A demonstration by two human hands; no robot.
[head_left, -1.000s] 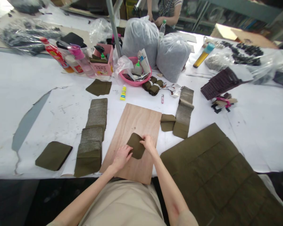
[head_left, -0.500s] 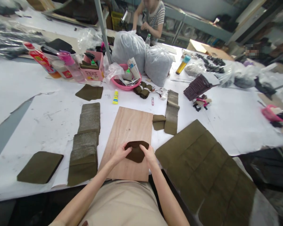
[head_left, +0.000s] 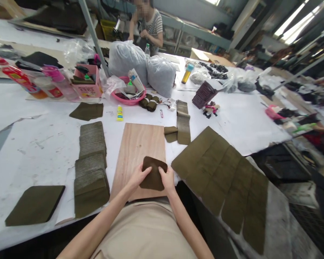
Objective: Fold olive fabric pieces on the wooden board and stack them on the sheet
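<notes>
While the left hand (head_left: 136,176) and right hand (head_left: 167,178) pinch opposite edges of the dark fabric piece (head_left: 153,180) over the wooden board's (head_left: 140,138) near end, even tension and light thumbs would probably keep it flat and its corners uncreased.

Ahead of my left hand (head_left: 139,176) and right hand (head_left: 167,178), the wooden board (head_left: 143,138) lay bare toward 12 o'clock, a flat path. Beyond its far edge, pink snips (head_left: 161,113) lay at 12, with stuffed bags (head_left: 160,75) walling off the reach behind. At 11 a yellow tube (head_left: 120,113) left room on either side, but the pink basin (head_left: 126,102) crowded the way past it. At 10 I had a narrow white lane between the board and the long brown stack (head_left: 91,171), which blocked 9. A brown strip (head_left: 183,126) and a folded piece (head_left: 171,133) obstructed 1. A wide bare stretch of table (head_left: 240,118) opened at 2, past the large sheet (head_left: 205,158) at 3.
</notes>
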